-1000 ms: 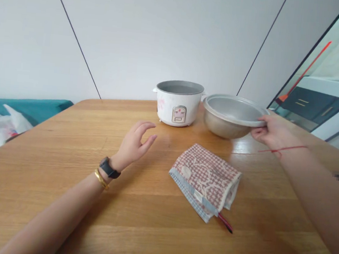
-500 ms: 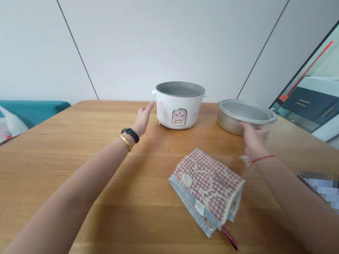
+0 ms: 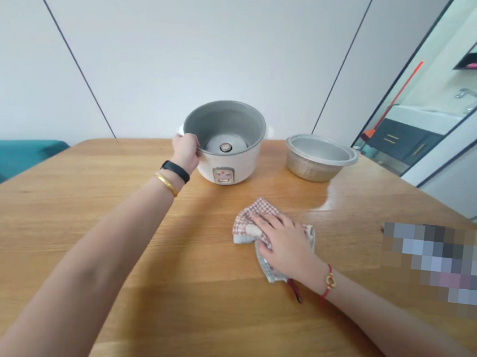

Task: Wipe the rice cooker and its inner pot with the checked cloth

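Note:
My left hand [image 3: 186, 151] grips the left rim of a white rice cooker [image 3: 239, 168], thumb inside and the other fingers mostly hidden behind the wall. The cooker tips toward me, showing its grey inside and the round heating plate at the bottom; no inner pot is in it. In front of it on the table, my right hand [image 3: 289, 246] lies over a folded red-and-white patterned cloth [image 3: 244, 224], fingers bunching it. A dark red loop sticks out from the cloth's near edge. Right of the cooker stands the metal inner pot [image 3: 311, 169], upright and apart from both hands.
Everything stands on a wooden table [image 3: 91, 203] against a pale panelled wall [image 3: 171, 41]. A blurred-out object [image 3: 443, 262] lies at the table's right side. Beyond the left edge is a teal seat [image 3: 19, 155]. An orange-handled broom [image 3: 396, 98] leans in the doorway at right.
My left hand has taken hold of the cooker's rim and the cooker has tipped toward me. My right hand has let go of the inner pot and come down onto the cloth, bunching it.

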A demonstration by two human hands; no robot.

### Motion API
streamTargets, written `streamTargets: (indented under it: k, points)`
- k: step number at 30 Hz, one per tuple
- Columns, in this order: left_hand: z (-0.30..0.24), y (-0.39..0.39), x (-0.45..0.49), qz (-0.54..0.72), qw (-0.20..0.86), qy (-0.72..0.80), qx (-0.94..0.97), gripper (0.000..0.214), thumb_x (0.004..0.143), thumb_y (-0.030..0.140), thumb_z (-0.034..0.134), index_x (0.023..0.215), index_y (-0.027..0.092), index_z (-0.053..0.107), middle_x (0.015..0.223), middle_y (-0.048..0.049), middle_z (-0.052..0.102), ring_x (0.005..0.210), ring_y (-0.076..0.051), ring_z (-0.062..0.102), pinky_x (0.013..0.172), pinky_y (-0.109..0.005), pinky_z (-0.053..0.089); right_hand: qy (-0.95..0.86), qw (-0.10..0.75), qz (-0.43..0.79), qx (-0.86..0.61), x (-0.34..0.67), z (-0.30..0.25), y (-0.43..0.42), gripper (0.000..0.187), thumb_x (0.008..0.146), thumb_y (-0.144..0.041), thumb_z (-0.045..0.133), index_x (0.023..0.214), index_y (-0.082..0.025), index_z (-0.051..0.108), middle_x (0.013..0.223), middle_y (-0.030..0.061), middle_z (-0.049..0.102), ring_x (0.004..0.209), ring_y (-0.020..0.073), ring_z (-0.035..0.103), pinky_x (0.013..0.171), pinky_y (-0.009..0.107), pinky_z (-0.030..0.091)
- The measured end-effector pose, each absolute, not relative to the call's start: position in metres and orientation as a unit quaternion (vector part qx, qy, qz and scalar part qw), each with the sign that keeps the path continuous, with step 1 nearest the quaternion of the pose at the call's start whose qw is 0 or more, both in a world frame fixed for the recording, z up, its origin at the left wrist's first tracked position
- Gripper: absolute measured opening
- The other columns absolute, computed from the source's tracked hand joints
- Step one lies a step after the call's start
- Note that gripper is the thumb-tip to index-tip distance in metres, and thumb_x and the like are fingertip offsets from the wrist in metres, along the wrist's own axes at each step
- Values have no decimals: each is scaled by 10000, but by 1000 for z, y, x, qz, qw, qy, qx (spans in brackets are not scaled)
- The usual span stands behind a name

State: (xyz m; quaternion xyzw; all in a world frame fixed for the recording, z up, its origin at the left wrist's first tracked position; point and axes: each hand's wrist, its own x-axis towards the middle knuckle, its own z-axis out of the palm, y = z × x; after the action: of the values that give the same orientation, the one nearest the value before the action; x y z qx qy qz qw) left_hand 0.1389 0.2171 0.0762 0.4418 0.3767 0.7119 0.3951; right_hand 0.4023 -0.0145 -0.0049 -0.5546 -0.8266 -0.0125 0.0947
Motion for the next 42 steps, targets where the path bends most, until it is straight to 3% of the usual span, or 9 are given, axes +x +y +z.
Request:
streamTargets:
  k: [6, 10, 16, 20, 23, 28, 33, 35, 42]
  points:
    - [95, 122, 102, 789, 290, 427, 334, 845, 544, 19, 545, 1347, 223, 379, 858, 11, 560, 711, -135, 559, 525, -226, 397, -822, 228, 0, -522, 425, 1, 0, 572, 872, -153, 429, 1422, -229, 566, 1362, 86, 632, 1169, 259, 609, 1009, 416, 472]
    - [107, 66, 87, 738, 230, 391, 500, 917, 640, 88, 608, 1458, 272, 234, 1054, -44, 652, 837, -185, 628, 555, -260, 463, -770, 394, -89, -493, 434, 40, -4, 563, 874, -176, 450, 1424, -215, 562, 1377, 99, 611, 1260, 283, 551, 1083, 462, 425]
    - [107, 7, 115, 641, 144, 312, 687, 837, 855, 325, 627, 1515, 349, 112, 1204, -93, 675, 922, -249, 676, 670, -362, 543, -870, 234, -132, -414, 385, 95, -1, 486, 835, -193, 581, 1289, -335, 679, 1313, 33, 671, 1387, 366, 390, 1159, 669, 181]
    - [109, -10, 137, 592, 116, 295, 741, 840, 876, 402, 641, 1548, 363, 138, 1250, -92, 685, 924, -236, 680, 700, -366, 541, -898, 121, -161, -390, 350, 82, 29, 314, 768, -139, 558, 939, -265, 788, 909, 60, 747, 1308, 329, 471, 1220, 626, 37]
    - [111, -10, 143, 571, 103, 289, 761, 825, 889, 409, 632, 1556, 354, 150, 1287, -97, 684, 927, -224, 684, 691, -355, 539, -893, 91, -148, -415, 338, 67, 36, 234, 740, -170, 582, 839, -222, 787, 854, 103, 744, 1253, 365, 526, 1205, 625, 78]
    - [116, 6, 141, 630, 144, 302, 700, 871, 842, 399, 694, 1543, 335, 180, 1289, -111, 690, 929, -227, 709, 669, -335, 553, -890, 90, 10, -447, 309, 61, 12, 363, 889, -333, 473, 1055, -178, 756, 1026, 161, 750, 1038, 358, 670, 906, 478, 461]
    - [119, 21, 129, 665, 184, 327, 645, 881, 794, 355, 735, 1506, 352, 217, 1304, -118, 683, 926, -254, 725, 657, -354, 574, -775, 284, 409, -388, 256, 62, 3, 467, 965, -457, 355, 1214, -185, 642, 1103, 76, 743, 944, 235, 694, 747, 305, 508]
    - [118, 22, 123, 675, 190, 337, 628, 852, 794, 346, 722, 1489, 337, 229, 1306, -133, 678, 918, -260, 729, 646, -358, 581, -756, 314, 450, -357, 250, 61, 4, 458, 964, -441, 357, 1241, -186, 618, 1106, 62, 741, 932, 217, 691, 747, 293, 510]
    - [115, 18, 116, 665, 202, 342, 632, 788, 750, 331, 765, 1389, 294, 305, 1291, -149, 674, 1013, -299, 712, 658, -366, 587, -913, 101, -8, -395, 333, 86, 16, 210, 801, -252, 601, 627, -164, 679, 856, 141, 749, 1033, 365, 662, 1014, 574, 386]
